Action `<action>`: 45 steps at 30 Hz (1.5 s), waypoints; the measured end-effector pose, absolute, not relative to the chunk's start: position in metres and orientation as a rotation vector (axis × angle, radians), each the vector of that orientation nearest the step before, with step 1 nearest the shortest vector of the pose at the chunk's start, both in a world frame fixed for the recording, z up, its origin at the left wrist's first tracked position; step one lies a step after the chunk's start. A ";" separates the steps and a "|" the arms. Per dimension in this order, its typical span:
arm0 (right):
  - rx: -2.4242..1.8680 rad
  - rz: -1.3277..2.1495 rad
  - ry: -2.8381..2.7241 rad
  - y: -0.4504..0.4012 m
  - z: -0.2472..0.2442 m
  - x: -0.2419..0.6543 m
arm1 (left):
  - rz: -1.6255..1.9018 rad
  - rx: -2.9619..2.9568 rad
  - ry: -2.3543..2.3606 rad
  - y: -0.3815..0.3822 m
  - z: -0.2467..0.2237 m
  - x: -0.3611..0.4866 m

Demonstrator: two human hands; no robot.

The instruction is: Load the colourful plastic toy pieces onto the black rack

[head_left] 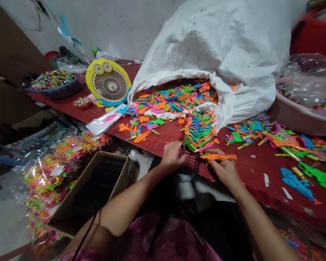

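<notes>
Black grid tray (190, 161) sits at the table (163, 139) edge, long axis running away from me afaict, L hand (172, 156) pinching its left side. R hand (224, 167) is nearer its right edge, holding an orange plastic piece (218, 157) crosswise, pointing right.

White sack (239, 43) cut off by the top edge (red tub (315, 38), too, at the right).

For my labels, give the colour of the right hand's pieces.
The pieces are orange; see the head view.
</notes>
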State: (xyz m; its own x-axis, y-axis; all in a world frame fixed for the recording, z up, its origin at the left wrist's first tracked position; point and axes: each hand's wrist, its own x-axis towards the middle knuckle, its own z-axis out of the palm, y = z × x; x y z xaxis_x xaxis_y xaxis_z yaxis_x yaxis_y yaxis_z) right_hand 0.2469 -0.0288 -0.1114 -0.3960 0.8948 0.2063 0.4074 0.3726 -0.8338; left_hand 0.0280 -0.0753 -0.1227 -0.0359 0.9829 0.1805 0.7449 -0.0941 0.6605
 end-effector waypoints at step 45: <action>-1.615 0.145 -2.114 -0.061 -0.113 0.204 | 1.262 2.338 1.763 -0.080 -0.063 0.057</action>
